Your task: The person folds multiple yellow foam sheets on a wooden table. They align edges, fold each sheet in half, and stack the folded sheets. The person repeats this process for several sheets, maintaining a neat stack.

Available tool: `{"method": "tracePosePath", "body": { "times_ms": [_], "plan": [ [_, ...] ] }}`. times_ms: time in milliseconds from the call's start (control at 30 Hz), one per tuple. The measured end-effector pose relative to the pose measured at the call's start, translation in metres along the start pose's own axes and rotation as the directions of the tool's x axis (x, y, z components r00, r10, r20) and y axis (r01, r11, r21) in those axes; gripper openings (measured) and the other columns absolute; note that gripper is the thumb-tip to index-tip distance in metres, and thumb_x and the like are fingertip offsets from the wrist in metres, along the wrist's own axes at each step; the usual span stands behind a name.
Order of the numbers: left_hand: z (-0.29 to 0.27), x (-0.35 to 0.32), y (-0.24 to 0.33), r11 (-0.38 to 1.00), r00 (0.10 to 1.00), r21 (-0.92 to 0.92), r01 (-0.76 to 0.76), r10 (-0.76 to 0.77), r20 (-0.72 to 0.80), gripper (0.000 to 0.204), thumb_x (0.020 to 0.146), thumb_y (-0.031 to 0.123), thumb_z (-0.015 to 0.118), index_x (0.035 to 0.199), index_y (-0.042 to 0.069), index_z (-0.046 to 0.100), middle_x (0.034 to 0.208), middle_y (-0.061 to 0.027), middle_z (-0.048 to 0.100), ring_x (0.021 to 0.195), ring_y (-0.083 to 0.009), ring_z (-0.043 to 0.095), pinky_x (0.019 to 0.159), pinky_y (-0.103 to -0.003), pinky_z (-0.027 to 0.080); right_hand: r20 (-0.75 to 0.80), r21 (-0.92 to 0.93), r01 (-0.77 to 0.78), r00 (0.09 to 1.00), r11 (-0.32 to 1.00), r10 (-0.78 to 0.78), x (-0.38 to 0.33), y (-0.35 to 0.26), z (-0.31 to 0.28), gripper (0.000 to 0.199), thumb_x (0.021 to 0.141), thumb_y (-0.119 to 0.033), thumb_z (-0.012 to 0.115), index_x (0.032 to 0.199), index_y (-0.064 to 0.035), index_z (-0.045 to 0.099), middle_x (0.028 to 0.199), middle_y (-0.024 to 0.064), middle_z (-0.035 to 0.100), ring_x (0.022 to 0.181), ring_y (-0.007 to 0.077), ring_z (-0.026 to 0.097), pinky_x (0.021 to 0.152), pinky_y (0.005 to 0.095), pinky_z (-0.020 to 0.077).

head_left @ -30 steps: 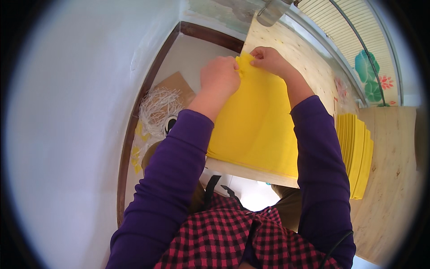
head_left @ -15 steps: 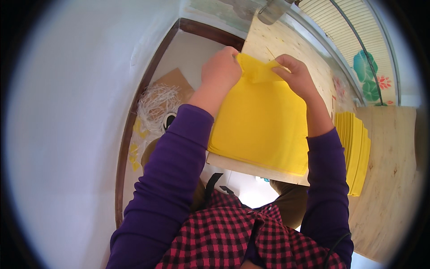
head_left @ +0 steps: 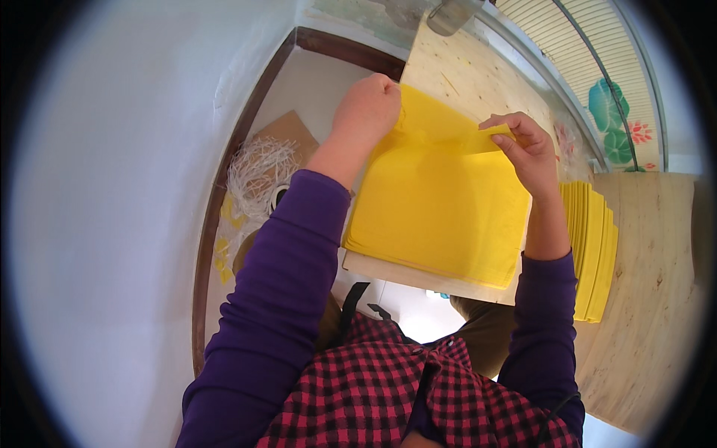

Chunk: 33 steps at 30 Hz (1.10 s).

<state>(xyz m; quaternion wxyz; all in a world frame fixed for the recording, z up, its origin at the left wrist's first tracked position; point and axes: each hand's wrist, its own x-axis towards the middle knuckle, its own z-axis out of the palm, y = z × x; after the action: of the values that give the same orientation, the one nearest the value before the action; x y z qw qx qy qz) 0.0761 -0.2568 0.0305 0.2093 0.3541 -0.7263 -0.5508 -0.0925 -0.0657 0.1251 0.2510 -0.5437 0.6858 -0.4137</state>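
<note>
A stack of flat yellow cloth pieces [head_left: 437,213] lies on the wooden board in front of me. My right hand [head_left: 529,149] pinches the far edge of the top yellow cloth piece [head_left: 441,116] between thumb and fingers, near its right corner, and that edge is lifted and folded. At the far left corner of the same piece, my left hand [head_left: 367,106] is closed in a fist on the cloth; its fingertips are mostly hidden from view.
Right of the board, a folded yellow stack [head_left: 590,250] rests on another wooden surface [head_left: 646,276]. Tangled white strings [head_left: 261,172] and brown cardboard [head_left: 293,134] lie at the left. A grey cylindrical container [head_left: 452,16] stands at the far edge. A white wall [head_left: 127,224] runs along the left.
My right hand has moved right and slightly nearer with the cloth edge, stretching it wider between my hands. My left hand has stayed almost in place.
</note>
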Motion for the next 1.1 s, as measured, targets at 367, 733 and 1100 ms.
{"method": "tracePosePath", "body": {
  "times_ms": [367, 733, 1100],
  "plan": [
    [-0.018, -0.02, 0.027, 0.979, 0.958, -0.15, 0.136, -0.091, 0.272, 0.052, 0.096, 0.05, 0.041, 0.105, 0.003, 0.06, 0.073, -0.0107, 0.066, 0.059, -0.0172, 0.064, 0.065, -0.032, 0.049, -0.085, -0.025, 0.108, 0.99, 0.994, -0.11, -0.035, -0.007, -0.002, 0.013, 0.085, 0.008, 0.059, 0.092, -0.0026, 0.062, 0.095, 0.0057, 0.068, 0.097, 0.017, 0.062, 0.094, 0.0319, 0.0449],
    [-0.009, -0.023, 0.032, 0.718, 0.88, -0.677, 0.159, 0.208, 0.427, 0.068, 0.097, 0.059, 0.033, 0.138, 0.006, 0.042, 0.12, -0.0191, 0.057, 0.102, -0.0237, 0.062, 0.086, -0.032, 0.048, -0.188, -0.026, 0.111, 0.976, 0.993, -0.114, -0.041, -0.007, -0.002, 0.014, 0.087, 0.007, 0.059, 0.098, -0.001, 0.061, 0.098, 0.0074, 0.067, 0.096, 0.0152, 0.061, 0.09, 0.0285, 0.0456],
    [-0.006, -0.015, 0.028, 0.482, 0.935, -0.871, 0.099, 0.253, 0.246, 0.07, 0.098, 0.054, 0.036, 0.14, -0.002, 0.035, 0.142, -0.021, 0.038, 0.129, -0.0301, 0.043, 0.105, -0.038, 0.036, -0.103, 0.08, -0.07, 0.992, 0.994, 0.078, 0.041, 0.021, 0.002, 0.01, 0.09, -0.004, 0.061, 0.099, 0.0017, 0.061, 0.089, 0.0013, 0.066, 0.083, 0.0074, 0.06, 0.075, 0.0207, 0.0465]
  ]
}}
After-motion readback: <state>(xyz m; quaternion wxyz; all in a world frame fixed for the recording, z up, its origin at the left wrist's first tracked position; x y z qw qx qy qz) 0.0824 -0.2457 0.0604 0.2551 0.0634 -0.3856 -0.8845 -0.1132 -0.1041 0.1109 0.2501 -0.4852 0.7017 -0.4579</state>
